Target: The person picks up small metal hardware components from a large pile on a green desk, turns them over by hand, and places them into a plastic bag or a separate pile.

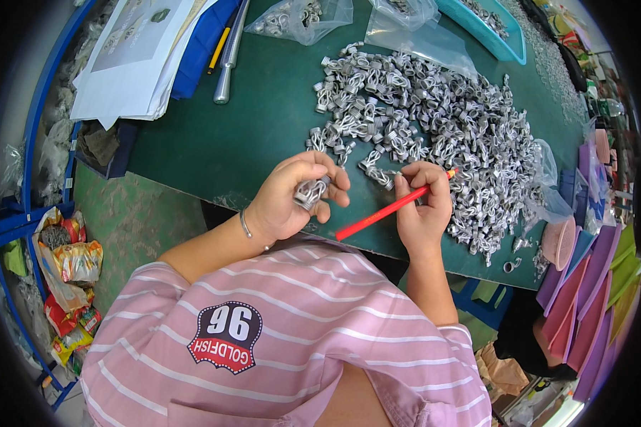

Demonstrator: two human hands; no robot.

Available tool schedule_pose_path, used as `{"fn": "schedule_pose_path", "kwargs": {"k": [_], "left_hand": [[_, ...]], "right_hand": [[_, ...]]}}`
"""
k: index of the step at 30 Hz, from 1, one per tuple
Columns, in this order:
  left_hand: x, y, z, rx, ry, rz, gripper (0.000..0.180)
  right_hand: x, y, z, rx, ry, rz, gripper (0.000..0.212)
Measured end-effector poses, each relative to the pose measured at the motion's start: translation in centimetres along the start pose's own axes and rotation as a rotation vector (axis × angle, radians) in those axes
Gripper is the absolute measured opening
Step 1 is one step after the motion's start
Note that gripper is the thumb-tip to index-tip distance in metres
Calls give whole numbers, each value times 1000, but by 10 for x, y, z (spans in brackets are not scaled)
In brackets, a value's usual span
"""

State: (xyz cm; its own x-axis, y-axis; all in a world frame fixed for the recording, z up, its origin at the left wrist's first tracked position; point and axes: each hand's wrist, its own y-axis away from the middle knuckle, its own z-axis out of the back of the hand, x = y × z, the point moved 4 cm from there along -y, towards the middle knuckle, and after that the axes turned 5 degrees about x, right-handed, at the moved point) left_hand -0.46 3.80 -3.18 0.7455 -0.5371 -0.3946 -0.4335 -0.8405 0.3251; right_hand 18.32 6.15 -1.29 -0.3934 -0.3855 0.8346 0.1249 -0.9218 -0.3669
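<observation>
Now, left hand (292, 196): curled tight around a small bunch of clips (310, 191), shiny grey metal, bent in loops.
Right hand (424, 203): fingers pinched shut on a pencil (392, 208), thin, red and smooth, its tip by the pile.
Pile (441, 114): lots of the same clips, bumpy and silver, just past both hands.
Table (263, 121): flat, dark green mat.
Bags (303, 14): clear, soft plastic, at the far edge.
</observation>
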Motion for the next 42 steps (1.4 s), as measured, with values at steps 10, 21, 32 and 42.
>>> {"fn": "schedule_pose_path", "kwargs": {"k": [10,21,32,42], "left_hand": [[8,-4,-8,-63,-572,-60,28],[-5,5,-31,131,-1064,-537,20],[18,-6,-9,-17,-368,28,19],[11,-6,-3,25,-190,52,21]], "right_hand": [[6,13,-12,94,-820,-160,29],[-3,19,-21,167,-956,-203,28],[31,18,-7,36,-366,251,42],[2,-13,13,320,310,-10,27]]}}
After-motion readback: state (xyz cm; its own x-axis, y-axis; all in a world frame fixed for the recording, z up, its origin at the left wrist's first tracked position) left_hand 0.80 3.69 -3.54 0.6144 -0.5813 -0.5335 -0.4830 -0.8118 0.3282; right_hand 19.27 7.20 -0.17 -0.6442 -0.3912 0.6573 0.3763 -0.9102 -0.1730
